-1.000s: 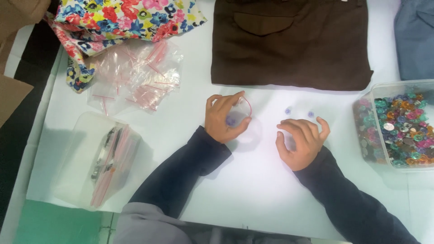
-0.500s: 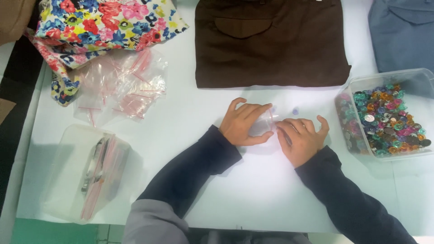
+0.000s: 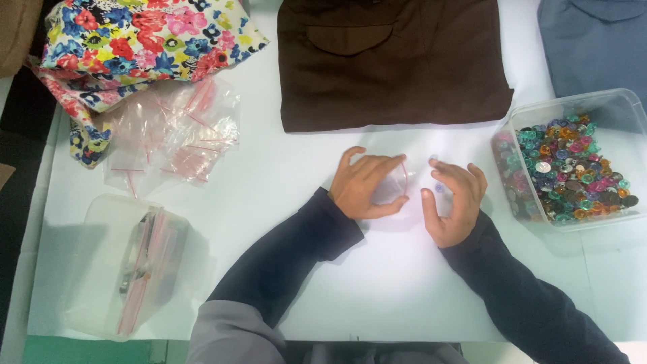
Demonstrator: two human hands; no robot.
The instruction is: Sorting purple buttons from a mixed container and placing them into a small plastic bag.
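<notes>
Left hand (image 3: pixel 364 187): fingers pinching small clear bag (image 3: pixel 396 185) | right hand (image 3: pixel 453 202): fingers loosely curled beside bag | tub of gems (image 3: pixel 573 172): table's right edge

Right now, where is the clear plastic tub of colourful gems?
In the head view, the clear plastic tub of colourful gems sits at the table's right edge, just right of the right hand, below the folded blue garment.

White counter (image 3: pixel 283 202) fills nearly the whole view, surface smooth and matte. Light bright and even from above, strongest near the middle, where the white washes out; soft shadows fall toward the near side. Left edge of counter runs near to far; beyond it a dark floor (image 3: pixel 17 155). Green strip (image 3: pixel 81 350) at near left corner, below the counter edge. No walls or windows visible.
</notes>
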